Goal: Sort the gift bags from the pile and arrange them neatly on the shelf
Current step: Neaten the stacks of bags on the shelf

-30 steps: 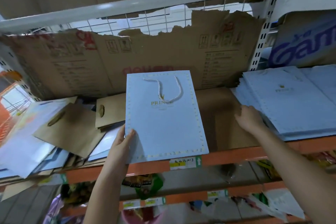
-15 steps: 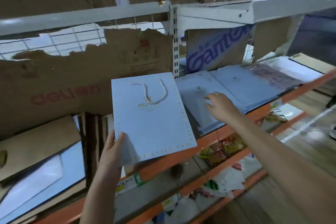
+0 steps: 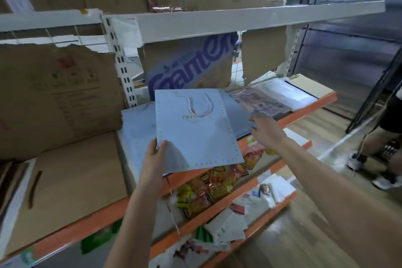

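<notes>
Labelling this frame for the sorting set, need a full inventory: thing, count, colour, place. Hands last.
Flat paper gift bag with rope handle: one, pale blue, held over the stack.
Stack of matching flat bags: count unclear, pale blue, on the orange-edged shelf.
Cardboard sheets: several, brown, at the shelf back and left.
Snack packets: many, red and yellow, lower shelf.
Left hand: grips the held bag's lower left corner.
Right hand: fingers spread, at the stack's right edge.

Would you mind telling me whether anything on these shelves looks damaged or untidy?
Yes: the cardboard sheet lining the back of the shelf has a ragged, torn top edge, and snack packets lie jumbled on the lower shelf.
</notes>
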